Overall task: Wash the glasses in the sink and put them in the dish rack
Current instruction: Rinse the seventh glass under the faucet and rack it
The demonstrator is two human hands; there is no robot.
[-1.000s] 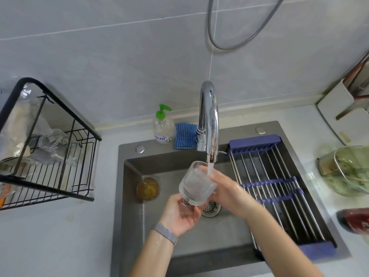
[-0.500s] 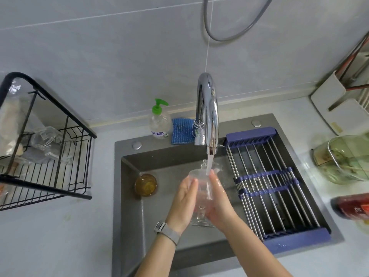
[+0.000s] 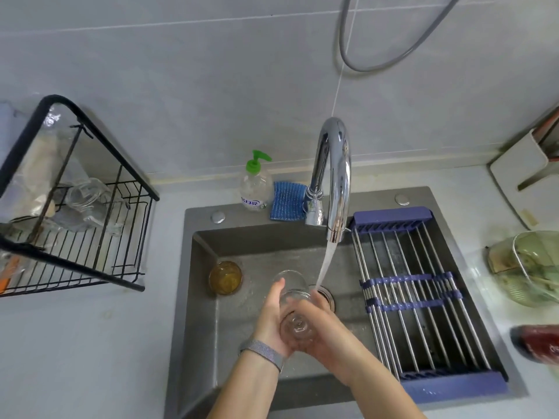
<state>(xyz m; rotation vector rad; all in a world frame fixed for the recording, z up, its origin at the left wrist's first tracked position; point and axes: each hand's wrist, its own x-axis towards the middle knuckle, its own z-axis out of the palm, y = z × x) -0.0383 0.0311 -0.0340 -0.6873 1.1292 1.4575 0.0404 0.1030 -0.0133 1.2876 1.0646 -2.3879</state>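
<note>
Clear ribbed glass (image 3: 292,309) held low over the sink (image 3: 199,297), clasped between both palms and tipped mouth-away toward the far wall, apparently so rinse water drains out. Stream from the chrome faucet (image 3: 334,176) falling just right of the rim, onto or just past the right fingertips, toward the drain (image 3: 328,297). Left hand (image 3: 272,319), wrist in a mesh watch band (image 3: 263,352), pressed along the glass's left side, fingers mostly straight with thumb up by the rim. Right hand (image 3: 328,331) wrapped round the right side and base, fingers curled and gripping. Forearms converging from the near edge, wrists close together. Amber glass (image 3: 225,277) standing unwashed at the far left of the basin, well apart from the hands. Black wire dish rack (image 3: 90,207) on the tabletop at left, already holding clear glassware. Likely step: finishing the rinse before carrying left to that rack. Wet glass probably slippery, hence the two-handed hold.
</note>
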